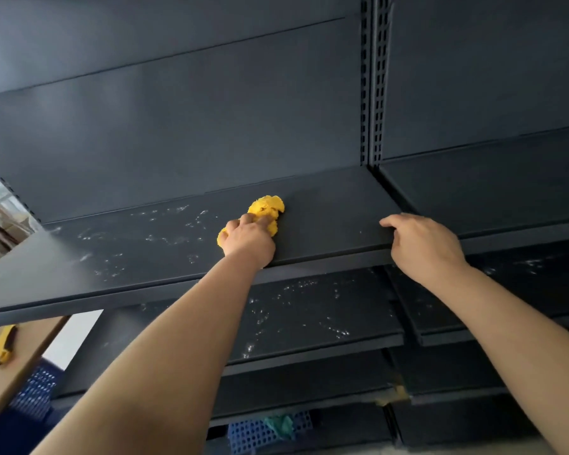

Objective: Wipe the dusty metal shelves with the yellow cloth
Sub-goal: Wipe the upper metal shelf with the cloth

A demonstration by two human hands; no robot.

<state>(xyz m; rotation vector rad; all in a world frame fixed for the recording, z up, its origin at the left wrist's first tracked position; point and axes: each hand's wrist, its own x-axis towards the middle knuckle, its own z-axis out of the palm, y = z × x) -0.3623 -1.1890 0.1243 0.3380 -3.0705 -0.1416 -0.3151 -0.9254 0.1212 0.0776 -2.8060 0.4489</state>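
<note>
Far left: a yellow-and-black utility knife lay on a tan wooden surface, with a blue perforated plastic crate below it.
Top shelf, left part: the dark grey metal shelf carried pale smears and specks of dust across its left half.
Left hand: the left hand was closed over the crumpled yellow cloth, fingers bunching it and pressing it flat against the top shelf near its middle.
Cloth position: it sat well back from the front lip, just right of the dusty streaks.
Lower shelf: a second dark metal shelf beneath showed similar white speckling.
Bottom: a blue perforated basket held what looked like a teal rag, though that corner was dim.
Right hand: the right hand rested on the top shelf's front edge, fingers curled down onto the surface, empty.
Upright: a slotted metal post rose behind the shelf.
</note>
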